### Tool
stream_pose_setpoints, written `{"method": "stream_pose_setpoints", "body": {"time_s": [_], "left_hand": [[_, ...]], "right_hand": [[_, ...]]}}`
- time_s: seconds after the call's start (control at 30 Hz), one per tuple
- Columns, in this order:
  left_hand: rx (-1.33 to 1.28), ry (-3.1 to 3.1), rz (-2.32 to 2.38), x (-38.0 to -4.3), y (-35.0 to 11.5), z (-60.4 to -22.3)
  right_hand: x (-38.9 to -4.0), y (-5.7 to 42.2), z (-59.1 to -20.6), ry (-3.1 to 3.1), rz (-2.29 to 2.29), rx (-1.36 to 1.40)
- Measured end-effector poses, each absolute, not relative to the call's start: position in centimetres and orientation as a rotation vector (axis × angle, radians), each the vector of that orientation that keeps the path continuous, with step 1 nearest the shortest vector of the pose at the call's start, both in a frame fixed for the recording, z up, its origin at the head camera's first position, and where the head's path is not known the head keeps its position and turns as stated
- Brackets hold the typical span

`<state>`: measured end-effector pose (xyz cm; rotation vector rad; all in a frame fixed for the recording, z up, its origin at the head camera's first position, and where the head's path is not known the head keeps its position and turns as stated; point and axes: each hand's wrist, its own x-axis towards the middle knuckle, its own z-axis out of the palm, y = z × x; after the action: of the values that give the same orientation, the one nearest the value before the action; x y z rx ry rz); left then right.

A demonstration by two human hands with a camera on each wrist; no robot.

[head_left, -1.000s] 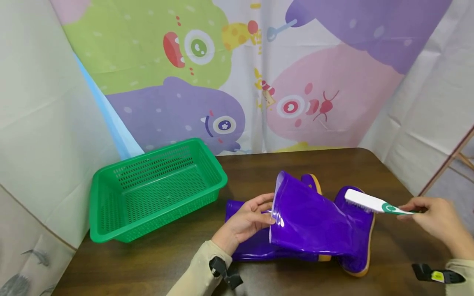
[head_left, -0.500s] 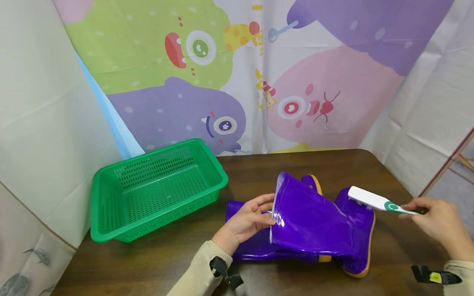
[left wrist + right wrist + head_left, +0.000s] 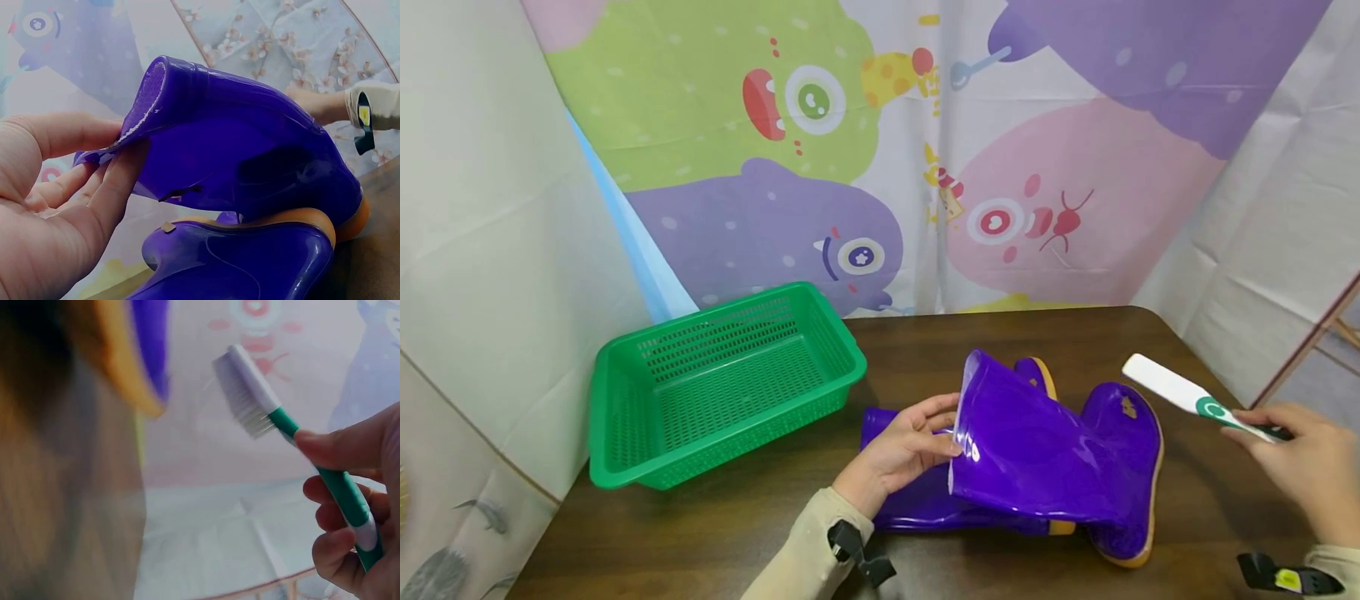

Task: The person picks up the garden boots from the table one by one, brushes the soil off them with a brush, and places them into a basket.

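Observation:
My left hand [image 3: 902, 454] pinches the top rim of a shiny purple rain boot [image 3: 1037, 450], thumb on one side and fingers on the other. The boot's shaft tilts toward that hand and its foot, with a tan sole edge, points right. Under it lies a second purple boot [image 3: 250, 262] on its side, partly covered. My right hand [image 3: 1303, 458] grips the green handle of a white scrub brush [image 3: 1168, 385]. In the right wrist view the brush's bristles [image 3: 240, 394] show apart from the boot. A small gold mark sits on the upper boot's toe.
A green slotted plastic basket [image 3: 730, 392] stands at the left on the dark wooden table [image 3: 925, 342]. A cartoon-print cloth [image 3: 820, 208] hangs behind the table, with pale cloth at both sides.
The brush has come off the boot's toe, moving up and right with my right hand, uncovering the gold mark. My left hand keeps its pinch on the rim.

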<state>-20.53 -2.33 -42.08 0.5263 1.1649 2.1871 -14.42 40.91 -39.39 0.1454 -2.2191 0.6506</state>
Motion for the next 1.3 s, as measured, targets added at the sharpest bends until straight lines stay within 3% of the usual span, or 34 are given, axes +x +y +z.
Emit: {"method": "stream_pose_setpoints", "body": {"time_s": [0.33, 0.93, 1.3], "left_hand": [[0.519, 1.167, 2.189, -20.5, -2.2, -42.1], [0.513, 1.177, 2.183, -20.3, -1.9, -42.0], [0.505, 1.164, 2.193, -20.2, -2.1, -41.9]], "right_hand": [[-13.8, 40.7, -38.5, -2.667, 0.612, 0.115], [-14.5, 41.4, -39.8, -2.413, 0.341, 0.163], [-14.2, 40.9, -40.0, -2.264, 0.583, 0.3]]}}
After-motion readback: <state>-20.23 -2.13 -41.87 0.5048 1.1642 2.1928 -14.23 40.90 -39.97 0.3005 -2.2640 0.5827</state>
